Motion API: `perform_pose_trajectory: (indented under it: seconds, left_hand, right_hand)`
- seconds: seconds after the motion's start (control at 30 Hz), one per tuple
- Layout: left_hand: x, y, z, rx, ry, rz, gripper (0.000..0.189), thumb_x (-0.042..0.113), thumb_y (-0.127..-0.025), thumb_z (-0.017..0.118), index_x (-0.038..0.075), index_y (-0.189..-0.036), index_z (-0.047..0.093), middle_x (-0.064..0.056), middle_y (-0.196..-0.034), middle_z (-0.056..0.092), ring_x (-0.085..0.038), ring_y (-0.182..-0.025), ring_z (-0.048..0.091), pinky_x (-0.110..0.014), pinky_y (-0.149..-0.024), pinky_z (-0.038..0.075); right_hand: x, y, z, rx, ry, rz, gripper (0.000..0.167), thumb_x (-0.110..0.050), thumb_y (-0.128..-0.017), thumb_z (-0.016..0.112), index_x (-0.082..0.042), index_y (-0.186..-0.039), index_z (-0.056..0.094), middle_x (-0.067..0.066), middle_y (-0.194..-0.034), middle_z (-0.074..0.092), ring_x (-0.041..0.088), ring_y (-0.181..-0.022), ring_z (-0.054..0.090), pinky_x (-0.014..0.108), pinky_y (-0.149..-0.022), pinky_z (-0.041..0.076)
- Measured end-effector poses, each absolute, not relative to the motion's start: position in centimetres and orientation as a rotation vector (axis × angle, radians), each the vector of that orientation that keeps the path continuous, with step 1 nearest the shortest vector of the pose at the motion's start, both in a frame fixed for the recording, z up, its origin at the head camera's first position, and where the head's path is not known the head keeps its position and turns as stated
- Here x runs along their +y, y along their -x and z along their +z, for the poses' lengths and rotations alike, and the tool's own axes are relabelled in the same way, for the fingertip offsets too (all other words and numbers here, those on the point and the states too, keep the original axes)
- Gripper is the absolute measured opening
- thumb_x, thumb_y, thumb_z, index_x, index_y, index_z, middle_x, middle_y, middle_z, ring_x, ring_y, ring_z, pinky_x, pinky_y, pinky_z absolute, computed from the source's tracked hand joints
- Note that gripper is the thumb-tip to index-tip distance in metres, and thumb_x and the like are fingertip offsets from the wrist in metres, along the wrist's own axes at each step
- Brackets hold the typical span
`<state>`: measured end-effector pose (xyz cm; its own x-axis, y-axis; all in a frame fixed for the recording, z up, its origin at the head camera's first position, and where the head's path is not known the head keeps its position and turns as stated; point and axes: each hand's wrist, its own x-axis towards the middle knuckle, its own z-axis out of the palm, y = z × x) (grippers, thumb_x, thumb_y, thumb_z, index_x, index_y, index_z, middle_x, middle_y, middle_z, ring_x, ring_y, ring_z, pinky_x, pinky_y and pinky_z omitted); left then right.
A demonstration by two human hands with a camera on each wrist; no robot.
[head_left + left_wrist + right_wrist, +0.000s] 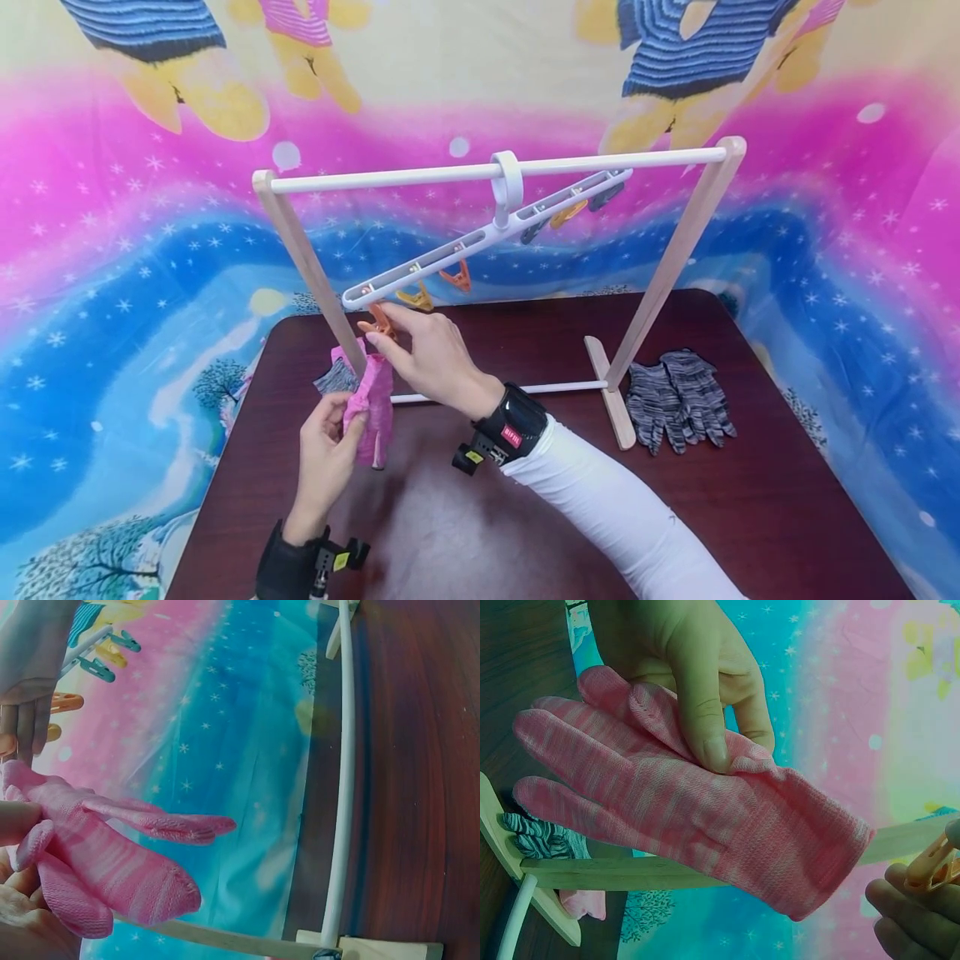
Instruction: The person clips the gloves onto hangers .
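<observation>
The pink glove (382, 404) is above the table (480, 517), just beside the left wooden post (303, 254). Its long axis runs close to upright in the head view, cuff uppermost and fingers directed downward. The right wrist view shows the glove slantwise, fingers toward the left and cuff toward the lower right, facing the orange clip (381, 325). The left hand (327, 446) is clamped on the glove, thumb against fingers at its side. The right hand (438, 354) pinches the clip at the low end of the white hanger (480, 239); whether the clip's own jaws are parted cannot be told. Cuff and clip appear apart in the right wrist view. Grey gloves (678, 400) lie beside the right foot (611, 400), fingers toward the near edge.
</observation>
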<state>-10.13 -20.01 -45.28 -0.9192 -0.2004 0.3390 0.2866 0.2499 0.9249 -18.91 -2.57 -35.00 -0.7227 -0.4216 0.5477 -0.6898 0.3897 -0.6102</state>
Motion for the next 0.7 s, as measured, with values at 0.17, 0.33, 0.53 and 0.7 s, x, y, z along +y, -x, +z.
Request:
perform_pose_trajectory:
  seconds: [0.17, 0.33, 0.53, 0.7]
  left_hand:
    - [-19.98, 10.53, -45.38, -2.115, 0.099, -1.811, 0.018, -0.011, -0.095, 0.059, -0.011, -0.113, 0.058, -0.001, -0.079, 0.060, -0.010, -0.067, 0.056, -0.023, -0.056, 0.046]
    - [-19.93, 10.75, -45.37, -2.121, 0.103, -1.874, 0.017, -0.009, -0.098, 0.053, -0.011, -0.115, 0.054, -0.001, -0.085, 0.062, -0.009, -0.071, 0.058, -0.022, -0.059, 0.048]
    - [-19.99, 10.86, -45.46, -2.091, 0.116, -1.976, 0.018, -0.009, -0.099, 0.049, -0.010, -0.117, 0.051, 0.001, -0.089, 0.062, -0.006, -0.074, 0.060, -0.019, -0.062, 0.052]
    - [-19.87, 10.90, -45.39, -2.022, 0.143, -2.076, 0.018, -0.011, -0.099, 0.047, -0.004, -0.115, 0.051, 0.003, -0.091, 0.064, -0.005, -0.076, 0.062, -0.018, -0.064, 0.053]
  right_hand:
    - [-2.41, 19.08, -35.10, -2.344, -0.979, 1.284, 0.038, -0.024, -0.097, 0.068, -0.012, -0.133, 0.066, -0.001, -0.072, 0.067, 0.006, -0.050, 0.041, 0.017, -0.047, 0.028]
    - [-2.31, 19.23, -35.15, -2.355, -0.971, 1.283, 0.038, -0.025, -0.098, 0.067, -0.012, -0.133, 0.066, 0.004, -0.091, 0.077, 0.008, -0.050, 0.038, 0.018, -0.049, 0.028]
    - [-2.22, 19.30, -35.15, -2.336, -0.993, 1.321, 0.036, -0.022, -0.097, 0.067, -0.009, -0.131, 0.068, 0.006, -0.107, 0.078, 0.008, -0.052, 0.036, 0.017, -0.048, 0.025]
    - [-2.28, 19.43, -35.21, -2.284, -1.032, 1.430, 0.034, -0.018, -0.097, 0.067, -0.005, -0.128, 0.069, 0.009, -0.114, 0.077, 0.010, -0.059, 0.048, 0.017, -0.048, 0.028]
